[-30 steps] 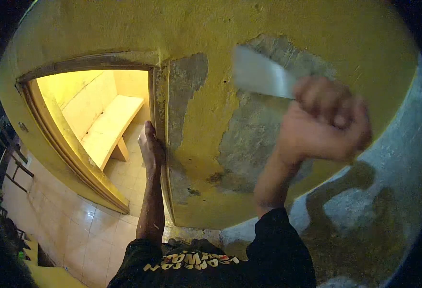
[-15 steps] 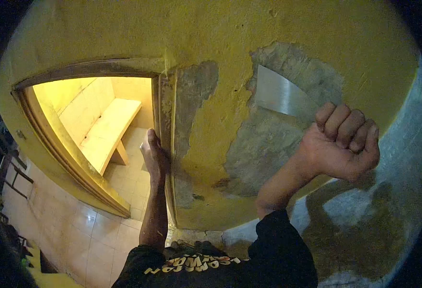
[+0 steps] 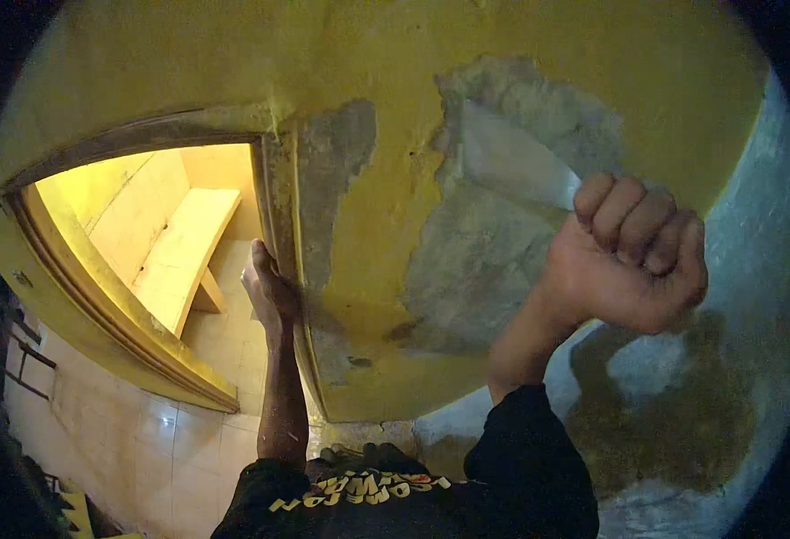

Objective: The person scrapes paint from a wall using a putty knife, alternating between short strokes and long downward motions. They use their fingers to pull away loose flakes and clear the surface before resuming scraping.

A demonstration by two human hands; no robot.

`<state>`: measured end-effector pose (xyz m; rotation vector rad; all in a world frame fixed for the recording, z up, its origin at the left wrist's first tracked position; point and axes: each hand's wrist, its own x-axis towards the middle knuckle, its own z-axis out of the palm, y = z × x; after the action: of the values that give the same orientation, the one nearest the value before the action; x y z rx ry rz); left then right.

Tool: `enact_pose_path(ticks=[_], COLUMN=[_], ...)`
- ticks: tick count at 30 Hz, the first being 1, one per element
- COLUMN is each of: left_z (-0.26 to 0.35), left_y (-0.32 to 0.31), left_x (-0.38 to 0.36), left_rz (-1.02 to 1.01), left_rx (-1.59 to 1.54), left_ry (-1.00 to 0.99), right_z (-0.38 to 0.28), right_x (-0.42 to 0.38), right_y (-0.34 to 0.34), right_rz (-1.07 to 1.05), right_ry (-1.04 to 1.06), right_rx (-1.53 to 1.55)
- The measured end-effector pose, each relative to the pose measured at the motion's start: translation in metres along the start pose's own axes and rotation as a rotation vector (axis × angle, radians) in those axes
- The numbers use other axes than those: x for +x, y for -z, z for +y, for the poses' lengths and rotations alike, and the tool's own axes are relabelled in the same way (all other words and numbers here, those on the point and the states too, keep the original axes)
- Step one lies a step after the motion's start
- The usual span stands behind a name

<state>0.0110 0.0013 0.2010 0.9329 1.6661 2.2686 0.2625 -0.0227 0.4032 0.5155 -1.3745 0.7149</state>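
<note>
Steel scraper blade (image 3: 510, 164), wide, flat and a bit blurry, sits flat against the bare grey plaster patch (image 3: 485, 251) where the yellow paint has come off the wall (image 3: 386, 225). Right hand (image 3: 627, 256) is a tight fist around its handle, knuckles up, handle totally buried in the grip. Left hand (image 3: 269, 286) is open, fingers straight, pressed on the edge of the door frame (image 3: 278, 207). Plaster looks rough and crumbly, paint edges jagged. Through the doorway there's a yellow bench (image 3: 184, 256) and a pale tiled floor (image 3: 188, 440).

head cam | faces forward-down | close to wall (image 3: 395, 242)
</note>
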Motion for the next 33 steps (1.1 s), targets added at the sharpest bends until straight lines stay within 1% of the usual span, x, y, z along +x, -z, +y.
enact_pose_path(ticks=[2,3,5,6,8,9,11,12,14,15,17,18,20,21,23,24,26,27,29,30,32,33], left_z=[-0.002,-0.009,-0.016,-0.016,-0.016,-0.013,-0.012,-0.012,-0.017,-0.022,-0.025,-0.026,-0.026,-0.025,-0.024,-0.027,-0.03,-0.029,-0.034,-0.039,-0.05,-0.049], left_y=[-0.003,-0.001,0.002,0.001,0.001,-0.001,0.0,-0.001,0.001,0.002,0.0,-0.002,0.001,0.002,0.001,-0.001,0.002,0.003,0.002,0.001,0.006,0.005], left_x=[-0.001,0.003,0.006,0.006,0.003,0.003,0.005,0.005,0.001,0.003,0.008,0.009,0.004,0.002,0.008,0.01,0.007,0.006,0.01,0.014,0.014,0.013], left_rz=[0.015,0.009,0.008,0.009,0.003,0.005,0.01,0.012,0.005,-0.003,-0.004,0.042,0.076,0.039,0.02,0.022,0.014,0.005,0.001,-0.004,-0.011,0.0], left_rx=[-0.014,0.014,0.051,0.045,0.039,0.027,0.024,0.03,0.044,0.032,0.023,0.082,0.154,0.153,0.149,0.082,0.031,0.03,0.028,-0.01,-0.035,0.005], left_ry=[-0.002,-0.005,-0.009,-0.009,-0.013,-0.02,-0.027,-0.026,-0.024,-0.029,-0.039,-0.077,-0.112,-0.106,-0.112,-0.052,0.012,0.01,0.0,0.015,0.036,0.001], right_z=[-0.005,-0.009,-0.023,-0.016,0.008,0.003,-0.016,-0.009,0.011,0.005,-0.015,-0.005,0.02,0.011,-0.01,-0.001,0.018,0.012,-0.003,0.002,0.016,0.011], right_x=[-0.003,-0.004,-0.01,-0.008,-0.004,-0.003,-0.007,-0.006,-0.005,-0.005,-0.01,-0.009,-0.012,-0.014,-0.018,-0.016,-0.017,-0.017,-0.016,-0.015,-0.017,-0.018], right_y=[0.0,-0.002,-0.005,-0.006,-0.011,-0.01,-0.006,-0.007,-0.011,-0.009,-0.006,-0.007,-0.01,-0.009,-0.007,-0.007,-0.01,-0.01,-0.011,-0.01,-0.008,-0.008], right_rz=[0.102,0.093,0.271,0.273,0.197,0.188,0.205,0.206,0.271,0.267,0.235,0.234,0.333,0.333,0.279,0.277,0.201,0.204,0.113,0.108,0.227,0.227], right_ry=[0.091,0.091,0.181,0.179,-0.024,-0.018,0.156,0.15,-0.011,-0.008,0.187,0.185,-0.023,-0.021,0.204,0.203,0.025,0.027,0.171,0.173,0.052,0.051], right_rx=[0.095,0.103,0.184,0.183,0.061,0.071,0.196,0.197,0.145,0.151,0.231,0.236,0.178,0.182,0.169,0.18,0.13,0.132,0.1,0.107,0.174,0.178])
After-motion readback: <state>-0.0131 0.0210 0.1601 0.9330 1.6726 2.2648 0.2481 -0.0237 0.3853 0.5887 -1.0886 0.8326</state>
